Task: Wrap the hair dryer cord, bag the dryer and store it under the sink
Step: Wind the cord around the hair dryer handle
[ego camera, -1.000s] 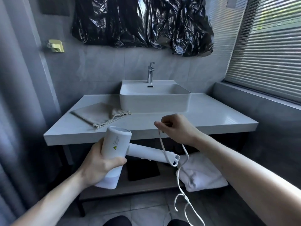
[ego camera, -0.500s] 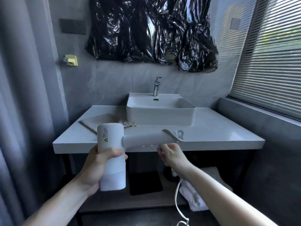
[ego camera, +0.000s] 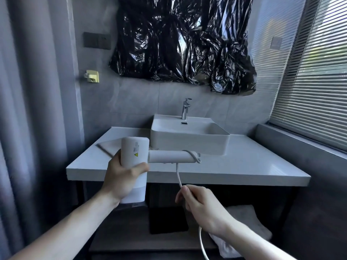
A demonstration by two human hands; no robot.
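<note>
My left hand (ego camera: 123, 180) grips the barrel of the white hair dryer (ego camera: 135, 154), held upright in front of the counter with its handle (ego camera: 170, 156) pointing right. The white cord (ego camera: 178, 173) is looped once around the end of the handle and runs down into my right hand (ego camera: 200, 205), which is closed on it below the handle. More cord hangs from that hand toward the floor. A beige cloth bag (ego camera: 109, 146) lies on the counter behind the dryer, mostly hidden.
A white basin (ego camera: 189, 140) with a chrome tap (ego camera: 185, 108) stands on the white counter (ego camera: 244, 166). Under it is a low shelf (ego camera: 131, 239) with a black object (ego camera: 167, 220) and white towels (ego camera: 247, 222). Black plastic covers the mirror; a blind-covered window is at right.
The cord now wraps once around the handle's end. My right hand has dropped from just under the handle to lower down, pulling the cord taut. The view has tilted up.
</note>
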